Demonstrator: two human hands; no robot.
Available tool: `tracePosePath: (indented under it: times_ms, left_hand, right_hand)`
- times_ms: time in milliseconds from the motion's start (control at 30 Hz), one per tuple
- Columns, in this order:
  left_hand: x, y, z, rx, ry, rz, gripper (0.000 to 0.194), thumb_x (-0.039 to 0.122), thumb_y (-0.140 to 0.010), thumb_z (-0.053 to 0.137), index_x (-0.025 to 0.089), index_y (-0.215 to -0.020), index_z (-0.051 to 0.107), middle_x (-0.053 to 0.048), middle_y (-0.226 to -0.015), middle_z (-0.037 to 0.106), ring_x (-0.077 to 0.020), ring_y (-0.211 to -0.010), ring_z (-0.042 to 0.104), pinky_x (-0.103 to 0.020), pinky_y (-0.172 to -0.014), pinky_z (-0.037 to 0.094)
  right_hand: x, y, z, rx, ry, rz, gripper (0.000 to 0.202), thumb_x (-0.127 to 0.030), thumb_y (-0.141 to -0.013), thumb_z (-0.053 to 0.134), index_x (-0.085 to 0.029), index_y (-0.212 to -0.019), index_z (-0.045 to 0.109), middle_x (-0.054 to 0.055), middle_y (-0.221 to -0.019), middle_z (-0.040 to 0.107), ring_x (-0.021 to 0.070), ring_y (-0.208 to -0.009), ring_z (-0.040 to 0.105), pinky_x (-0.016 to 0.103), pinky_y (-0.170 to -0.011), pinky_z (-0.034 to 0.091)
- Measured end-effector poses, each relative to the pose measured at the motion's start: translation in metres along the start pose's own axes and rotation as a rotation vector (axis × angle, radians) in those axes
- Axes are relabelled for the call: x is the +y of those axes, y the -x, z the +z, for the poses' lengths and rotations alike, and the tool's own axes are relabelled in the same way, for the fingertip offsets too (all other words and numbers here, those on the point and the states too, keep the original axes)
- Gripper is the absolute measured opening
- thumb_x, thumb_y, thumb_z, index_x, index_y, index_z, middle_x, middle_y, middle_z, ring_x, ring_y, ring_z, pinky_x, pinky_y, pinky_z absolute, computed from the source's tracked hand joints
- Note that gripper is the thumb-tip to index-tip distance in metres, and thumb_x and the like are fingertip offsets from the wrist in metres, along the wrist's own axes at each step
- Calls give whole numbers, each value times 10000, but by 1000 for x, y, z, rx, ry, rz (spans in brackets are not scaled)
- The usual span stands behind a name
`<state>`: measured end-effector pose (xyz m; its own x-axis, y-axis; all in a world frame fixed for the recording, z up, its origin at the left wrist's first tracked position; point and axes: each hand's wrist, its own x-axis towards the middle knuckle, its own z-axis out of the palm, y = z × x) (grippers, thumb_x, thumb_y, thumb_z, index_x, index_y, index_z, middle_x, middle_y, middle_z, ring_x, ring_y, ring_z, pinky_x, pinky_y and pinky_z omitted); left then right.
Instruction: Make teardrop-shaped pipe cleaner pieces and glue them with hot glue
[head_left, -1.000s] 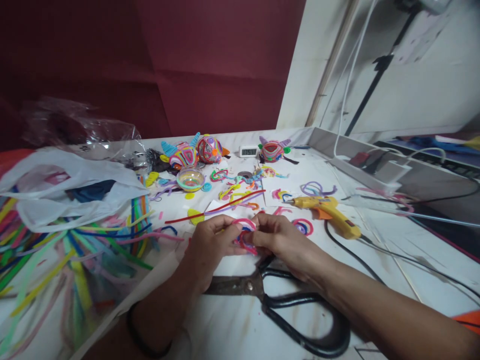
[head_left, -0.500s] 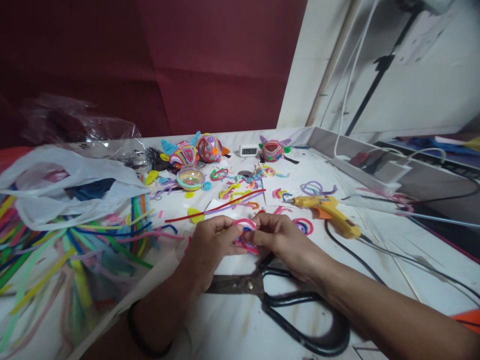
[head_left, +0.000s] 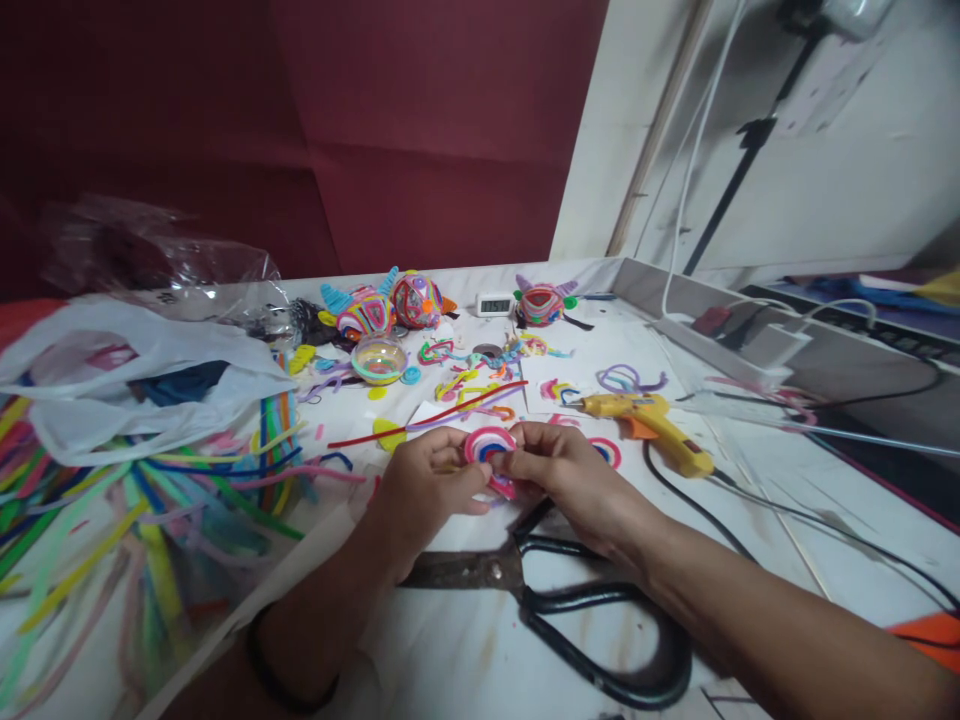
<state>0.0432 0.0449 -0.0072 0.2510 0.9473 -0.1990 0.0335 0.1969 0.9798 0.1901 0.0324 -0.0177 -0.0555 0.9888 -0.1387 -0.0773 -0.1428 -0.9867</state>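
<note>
Between my two hands is a small coil of pipe cleaner (head_left: 487,441), pink outside with white and blue rings inside. My right hand (head_left: 559,468) pinches its right side between thumb and fingers. My left hand (head_left: 435,480) holds the left edge with its fingers, its thumb lying lower, off the coil's face. Below the hands lie large black-handled scissors (head_left: 499,573) on the white table. A similar pink and blue coil (head_left: 604,452) rests just beyond my right hand. Long red pipe cleaners (head_left: 431,415) lie beyond the left hand.
A yellow glue gun (head_left: 660,425) lies at right, its black cord trailing over the table. Loose pipe cleaners (head_left: 150,520) spill from a white plastic bag (head_left: 142,365) at left. Behind stand decorated balls (head_left: 544,303), a white digital timer (head_left: 495,304) and a clear bowl (head_left: 379,362).
My left thumb has moved down off the coil, baring more of its rings. The right hand keeps its pinch. The whole view has shifted slightly.
</note>
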Motion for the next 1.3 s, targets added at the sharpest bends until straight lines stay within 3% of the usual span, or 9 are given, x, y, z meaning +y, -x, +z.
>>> tracePosePath:
  times_ms: [333, 467, 600, 733, 933, 1100, 1300]
  left_hand:
    - [-6, -4, -2, -1, -2, 2, 138, 160, -648, 698, 123, -770, 648, -33, -605, 710, -168, -577, 696, -230, -546, 574]
    - [-6, -6, -2, 11, 12, -28, 138, 152, -632, 715, 137, -756, 655, -13, -596, 706, -162, -567, 696, -219, -537, 568]
    - [-5, -7, -2, 16, 17, -30, 94, 134, -642, 702, 140, -711, 638, -7, -565, 692, -162, -563, 694, -216, -528, 561]
    - [-7, -7, -2, 0, 0, -19, 143, 149, -630, 715, 144, -743, 629, -18, -601, 706, -173, -574, 698, -228, -528, 561]
    - [-13, -8, -2, -6, -43, 43, 195, 152, -593, 715, 150, -759, 612, 5, -590, 681, -169, -559, 688, -238, -519, 567]
    - [-16, -8, -2, -20, -66, 102, 192, 177, -592, 713, 163, -729, 579, 15, -591, 664, -172, -566, 685, -250, -529, 570]
    - [-14, -4, -2, -22, -121, 131, 337, 187, -599, 710, 206, -862, 500, 52, -571, 633, -184, -573, 677, -275, -537, 562]
  right_hand:
    - [-3, 2, -4, -97, -8, 44, 257, -306, -600, 711, -175, -662, 499, -41, -587, 499, 87, -538, 383, 243, -518, 262]
    - [-16, 9, -14, -193, 11, 50, 343, -358, -610, 772, -171, -817, 574, -3, -764, 580, 115, -663, 469, 239, -573, 318]
    - [-28, 11, -25, -122, 18, -61, 394, -448, -709, 704, -195, -975, 563, 27, -877, 596, 156, -758, 515, 268, -616, 358]
    - [-26, 6, -23, -89, 89, -105, 319, -423, -720, 701, -170, -883, 595, 5, -789, 584, 122, -674, 486, 258, -598, 350]
    - [-15, -2, -14, -133, 177, -31, 331, -433, -629, 764, -137, -693, 633, -18, -614, 546, 94, -566, 410, 246, -539, 279]
    - [-9, -5, -14, -113, 158, 14, 306, -381, -563, 795, -141, -634, 619, -15, -579, 559, 102, -552, 426, 250, -540, 286]
    - [-9, -4, -12, -89, 72, 59, 261, -338, -545, 781, -154, -571, 598, -28, -519, 534, 88, -504, 397, 246, -511, 254]
